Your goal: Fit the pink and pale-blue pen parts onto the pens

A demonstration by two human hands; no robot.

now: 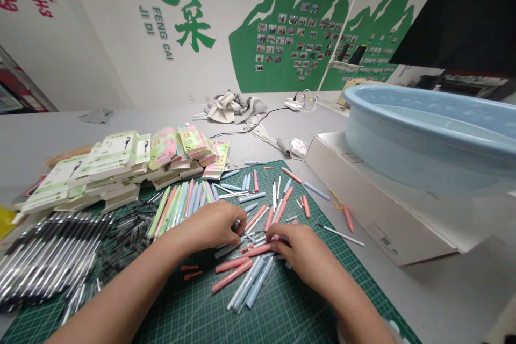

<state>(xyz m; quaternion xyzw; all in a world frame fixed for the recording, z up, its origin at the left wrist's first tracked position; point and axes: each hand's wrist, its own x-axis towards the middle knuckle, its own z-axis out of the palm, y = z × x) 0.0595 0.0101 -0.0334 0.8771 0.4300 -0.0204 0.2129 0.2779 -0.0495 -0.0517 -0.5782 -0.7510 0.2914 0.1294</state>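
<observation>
My left hand (220,222) is bent over the pile of loose pen parts, fingertips pinched together; whatever is between them is hidden. Just to its right, my right hand (297,250) has its thumb and fingers closed at the end of a pink pen barrel (258,251). Below the hands lie another pink barrel (231,275) and several light blue barrels (253,282). Pink and blue parts, caps and thin white refills (274,193) are scattered beyond the fingers. Left of my left hand, a row of pastel pens (177,207) lies side by side.
A green cutting mat (181,312) covers the table. Black and silver pens (48,258) and dark pen parts (124,242) lie left. Behind them are stacked paper boxes (108,158). A blue basin (423,134) stands on a white carton (374,209) at right. Cloths (234,107) lie behind.
</observation>
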